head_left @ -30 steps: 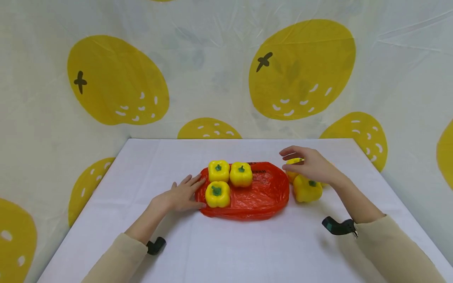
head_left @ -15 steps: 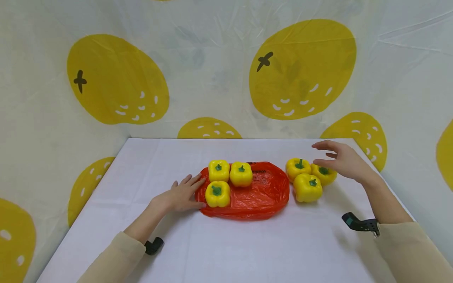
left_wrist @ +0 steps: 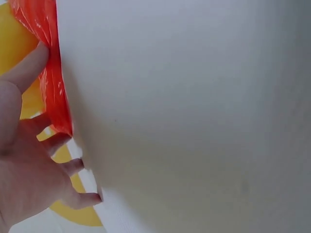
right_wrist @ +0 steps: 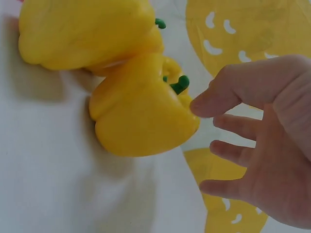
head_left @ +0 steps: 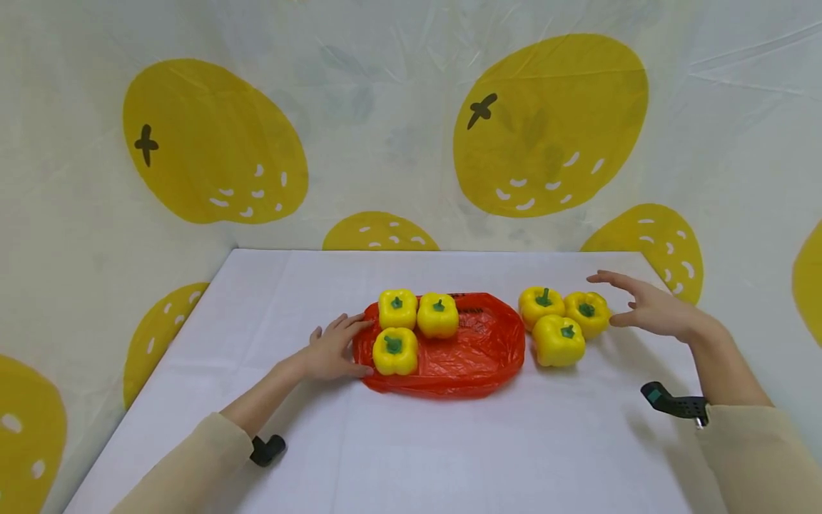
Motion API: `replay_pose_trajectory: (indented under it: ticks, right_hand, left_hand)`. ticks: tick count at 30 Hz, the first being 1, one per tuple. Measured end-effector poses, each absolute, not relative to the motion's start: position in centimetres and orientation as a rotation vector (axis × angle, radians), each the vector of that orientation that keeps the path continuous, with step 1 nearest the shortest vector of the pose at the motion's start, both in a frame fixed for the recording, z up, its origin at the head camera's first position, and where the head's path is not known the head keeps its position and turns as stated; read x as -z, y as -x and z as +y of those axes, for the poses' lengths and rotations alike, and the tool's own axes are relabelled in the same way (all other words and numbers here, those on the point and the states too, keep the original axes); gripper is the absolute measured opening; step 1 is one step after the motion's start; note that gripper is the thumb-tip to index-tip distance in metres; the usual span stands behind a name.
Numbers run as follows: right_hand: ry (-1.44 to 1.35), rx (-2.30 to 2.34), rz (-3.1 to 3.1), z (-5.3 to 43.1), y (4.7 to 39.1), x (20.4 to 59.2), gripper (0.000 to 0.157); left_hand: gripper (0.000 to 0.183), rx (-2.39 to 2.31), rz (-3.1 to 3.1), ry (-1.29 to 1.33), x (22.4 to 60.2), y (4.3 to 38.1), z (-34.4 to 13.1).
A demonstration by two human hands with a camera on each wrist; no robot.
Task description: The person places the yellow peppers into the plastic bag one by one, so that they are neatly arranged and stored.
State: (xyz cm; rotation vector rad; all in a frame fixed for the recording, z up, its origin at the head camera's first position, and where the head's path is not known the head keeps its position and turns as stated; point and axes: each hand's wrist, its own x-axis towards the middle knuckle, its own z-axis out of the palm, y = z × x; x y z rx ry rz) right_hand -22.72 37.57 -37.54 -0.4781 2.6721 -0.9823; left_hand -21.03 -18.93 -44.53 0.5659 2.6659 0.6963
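Observation:
A crumpled red plastic bag (head_left: 475,364) lies flat on the white table, with three yellow bell peppers, one of them the front pepper (head_left: 394,353), on its left half. My left hand (head_left: 330,351) rests at the bag's left edge, fingers spread; in the left wrist view the thumb and fingertips touch the red plastic (left_wrist: 53,87). To the right of the bag three more yellow peppers sit in a cluster. Beside the rightmost pepper (head_left: 587,314) hovers my right hand (head_left: 658,308), fingers apart and holding nothing. The right wrist view has the thumb overlapping that pepper (right_wrist: 141,109).
The white-covered table (head_left: 449,457) ends at a back edge against a pale curtain (head_left: 385,128) printed with large yellow fruit. A black wrist camera (head_left: 674,403) sits at the right sleeve, another camera (head_left: 267,450) at the left.
My right hand has moved right, from above the right-hand pepper cluster to the far side of its rightmost pepper. The left hand stays at the bag's edge; the peppers have not moved.

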Motion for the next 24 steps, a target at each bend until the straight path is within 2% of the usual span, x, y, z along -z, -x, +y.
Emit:
replay_pose_trajectory:
  ticks: [10,24]
  right_hand:
    - [0.495,0.981,2.582,37.8,22.9,39.1,0.078]
    - [0.423,0.960,2.660,37.5,23.0,39.6,0.071]
  left_hand:
    - [0.089,-0.814,2.689,-0.526,44.9,20.8,-18.7]
    - [0.086,-0.807,2.700,-0.533,44.7,20.6,-18.6]
